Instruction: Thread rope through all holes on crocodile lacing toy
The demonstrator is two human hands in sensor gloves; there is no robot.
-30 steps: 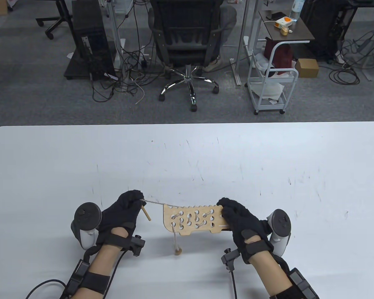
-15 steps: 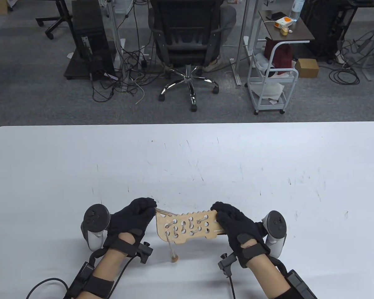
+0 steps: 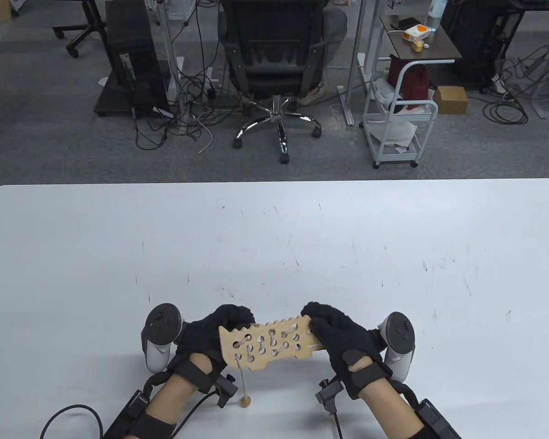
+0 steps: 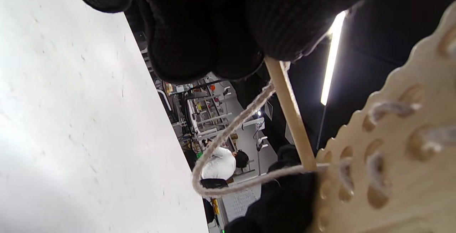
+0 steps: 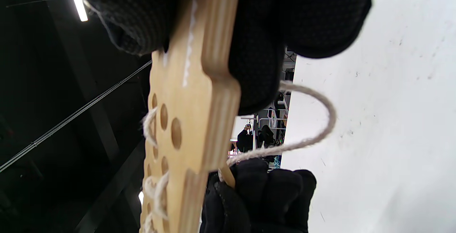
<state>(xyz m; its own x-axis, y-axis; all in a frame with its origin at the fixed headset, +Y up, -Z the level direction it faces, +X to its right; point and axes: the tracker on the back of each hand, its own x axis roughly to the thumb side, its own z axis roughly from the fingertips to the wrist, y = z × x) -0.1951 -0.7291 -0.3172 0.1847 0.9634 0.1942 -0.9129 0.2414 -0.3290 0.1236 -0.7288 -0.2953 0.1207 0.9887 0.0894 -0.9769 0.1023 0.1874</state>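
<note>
Table view shows my right hand [image 3: 343, 331] gripping one end of the crocodile [image 3: 267, 342], which I hold lifted off the surface [image 3: 274, 238] and tilted, close to my body. My left hand [image 3: 212, 331] sits behind the other end, closed around the needle [image 4: 290, 115], the wooden stick at the rope's working end; in the left wrist view the stick comes out from under my fingers [image 4: 199, 47] and its tip meets the board's edge, with the rope [image 4: 228, 144] looping loose beside it. Several holes already carry rope, and a stopper bead [image 3: 245, 402] hangs below the board on the rope's other end. Some holes look open, so I judge the lacing partly done, and the step in hand is bringing the needle round the back for another hole. Right wrist view shows the board edge-on, my right fingers [image 5: 260, 69] clamped on both faces, and a slack loop behind it. Next I would need to find an empty hole from the back, line the needle's tip square to it, push through, then pull that slack snug without tangling it.
</note>
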